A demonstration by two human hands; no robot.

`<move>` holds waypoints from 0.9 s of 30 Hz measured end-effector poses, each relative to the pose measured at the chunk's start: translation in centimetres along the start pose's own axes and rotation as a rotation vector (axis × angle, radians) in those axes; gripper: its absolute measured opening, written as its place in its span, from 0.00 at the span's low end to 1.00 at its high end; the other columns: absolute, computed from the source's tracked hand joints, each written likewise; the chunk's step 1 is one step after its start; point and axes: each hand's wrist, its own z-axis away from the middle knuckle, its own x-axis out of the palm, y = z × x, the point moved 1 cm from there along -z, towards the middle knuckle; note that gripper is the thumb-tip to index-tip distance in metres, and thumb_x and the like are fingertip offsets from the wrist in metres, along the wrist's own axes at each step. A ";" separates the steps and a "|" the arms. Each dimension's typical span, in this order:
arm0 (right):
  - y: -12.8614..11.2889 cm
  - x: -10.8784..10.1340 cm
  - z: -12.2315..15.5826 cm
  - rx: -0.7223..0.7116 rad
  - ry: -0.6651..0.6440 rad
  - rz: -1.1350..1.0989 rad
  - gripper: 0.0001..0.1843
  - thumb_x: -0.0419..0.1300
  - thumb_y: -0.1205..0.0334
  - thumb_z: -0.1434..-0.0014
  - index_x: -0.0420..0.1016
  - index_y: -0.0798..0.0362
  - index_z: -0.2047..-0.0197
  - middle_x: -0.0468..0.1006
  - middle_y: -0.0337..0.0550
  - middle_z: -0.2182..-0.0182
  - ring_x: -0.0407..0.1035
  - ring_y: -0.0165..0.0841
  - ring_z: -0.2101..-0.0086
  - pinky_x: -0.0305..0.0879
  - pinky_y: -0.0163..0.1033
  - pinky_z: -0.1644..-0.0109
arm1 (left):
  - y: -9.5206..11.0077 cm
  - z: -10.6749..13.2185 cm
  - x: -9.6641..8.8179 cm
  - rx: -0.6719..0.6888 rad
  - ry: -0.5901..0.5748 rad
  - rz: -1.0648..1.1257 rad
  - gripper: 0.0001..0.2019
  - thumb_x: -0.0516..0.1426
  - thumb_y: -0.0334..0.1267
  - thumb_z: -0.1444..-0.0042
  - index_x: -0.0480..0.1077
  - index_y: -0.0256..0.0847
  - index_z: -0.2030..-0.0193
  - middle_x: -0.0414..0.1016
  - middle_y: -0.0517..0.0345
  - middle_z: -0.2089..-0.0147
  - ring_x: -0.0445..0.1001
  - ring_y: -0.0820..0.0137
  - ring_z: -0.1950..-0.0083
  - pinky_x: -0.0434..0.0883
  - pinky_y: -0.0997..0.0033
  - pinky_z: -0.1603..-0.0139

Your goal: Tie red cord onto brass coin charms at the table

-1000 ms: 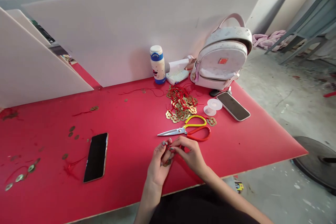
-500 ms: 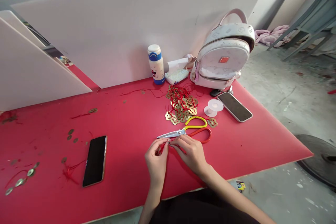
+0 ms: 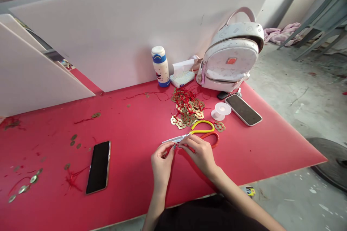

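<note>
Just below the centre of the frame, a short bit of red cord (image 3: pixel 176 144) is between the fingertips of the two hands, above the red table (image 3: pixel 130 173). The left hand (image 3: pixel 162 166) pinches it with thumb and forefinger pressed together, and the right hand (image 3: pixel 200 153) pinches it also, from the right side; the tips of both hands almost meet. What more the left hand has inside its curled fingers, I cannot tell. Directly behind the hands lie the scissors (image 3: pixel 176 139), with the blades pointing to the left of the frame; the right hand hides their middle part, and whether it touches them is not clear. Beyond the scissors, near the centre, is a pile of coins (image 3: pixel 187 112) tied with red thread, and one more coin knot (image 3: pixel 219 126) lies just beside the handles. To the right of the pile stands a spool (image 3: pixel 221 111), and next to it lies a grey phone (image 3: pixel 243 110). Higher in the frame, a bottle (image 3: pixel 161 68) stands upright beside a tissue pack (image 3: pixel 182 79), then comes a white bag (image 3: pixel 230 61), all before a white board (image 3: pixel 108 36). At the left, a black phone (image 3: pixel 98 168) lies near some loose coins (image 3: pixel 72 143).
</note>
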 end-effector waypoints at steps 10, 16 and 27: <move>0.6 0.5 -0.4 0.107 -0.032 -0.083 0.10 0.56 0.62 0.33 0.76 0.50 0.64 0.77 0.42 0.68 0.72 0.35 0.66 0.67 0.36 0.62 | 1.0 0.3 -0.2 -0.001 -0.102 -0.094 0.08 0.59 0.37 0.47 0.80 0.40 0.64 0.83 0.53 0.61 0.79 0.62 0.60 0.73 0.69 0.60; 0.8 0.5 -0.4 0.208 -0.066 -0.186 0.07 0.57 0.65 0.35 0.75 0.50 0.65 0.76 0.41 0.68 0.72 0.35 0.66 0.65 0.36 0.62 | 1.0 -0.1 -0.4 -0.037 -0.175 -0.067 0.09 0.59 0.38 0.47 0.80 0.40 0.62 0.83 0.52 0.60 0.79 0.62 0.57 0.72 0.69 0.56; 1.2 0.5 -0.6 0.234 -0.093 -0.338 0.05 0.59 0.64 0.37 0.77 0.50 0.62 0.76 0.42 0.66 0.71 0.36 0.66 0.66 0.39 0.60 | 0.5 0.0 -0.6 0.019 -0.167 -0.016 0.08 0.60 0.38 0.46 0.79 0.38 0.64 0.82 0.50 0.60 0.79 0.61 0.56 0.72 0.69 0.54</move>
